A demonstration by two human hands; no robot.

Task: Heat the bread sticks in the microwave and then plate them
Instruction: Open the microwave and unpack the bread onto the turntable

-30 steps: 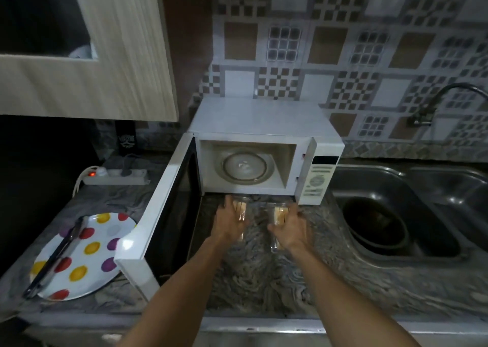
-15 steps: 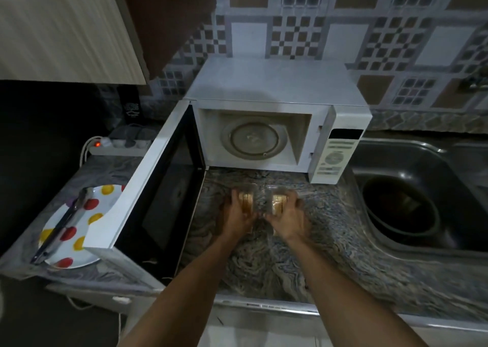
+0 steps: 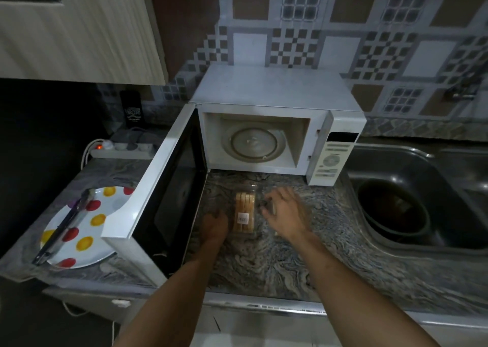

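From the head camera, a clear plastic pack of bread sticks (image 3: 245,213) is lying flat on the marbled counter (image 3: 264,265), just in front of the open microwave (image 3: 266,125). The pack's long axis is running away from the person, with its far end pointing at the oven's opening and its near end toward the counter's edge; the sticks inside are lying side by side along that same line. A white barcode sticker is showing on the lid near the near end.

The left hand (image 3: 214,226) is resting against the pack's left side, fingers bent down beside it; whether it is really gripping the pack I cannot tell. The right hand (image 3: 284,210) is sitting just right of the pack, blurred, its fingers loosely curled and spread, and nothing can be made out in it.

The microwave door (image 3: 158,188) is standing swung out to the left, and the glass turntable (image 3: 253,143) is lying bare inside. Left of the door, a spotted plate (image 3: 87,241) is carrying a pair of tongs (image 3: 66,228). A steel sink (image 3: 422,214) is sitting to the right.
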